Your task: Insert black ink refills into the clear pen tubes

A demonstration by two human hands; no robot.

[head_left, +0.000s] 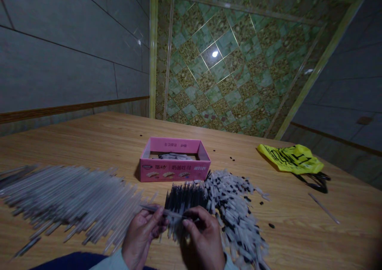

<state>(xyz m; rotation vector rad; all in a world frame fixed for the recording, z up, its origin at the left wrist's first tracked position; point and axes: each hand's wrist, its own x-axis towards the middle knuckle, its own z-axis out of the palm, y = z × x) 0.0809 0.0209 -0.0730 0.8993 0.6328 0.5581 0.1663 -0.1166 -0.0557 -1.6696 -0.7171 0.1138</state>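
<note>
Above the table's front edge, my left hand (145, 230) is closed round one end of a slim, translucent pen (171, 213). My right hand (205, 234) pinches the other, darker end between thumb and fingers, which partly cover it. Under and behind the hands lies a bundle of thin black refill-like sticks (183, 194). To the left, long clear pen barrels (74, 198) spread in a wide layer. A heap of short translucent caps (235, 206) mixed with small black pieces lies by my right hand.
Behind the hands stands a pink open-topped box (176, 171) with several pale, slender pieces (174, 156) inside. A yellow bag (291, 158) with black handles lies at the right. Near it is a lone thin stick (324, 208). Small black bits dot the wooden table (238, 170).
</note>
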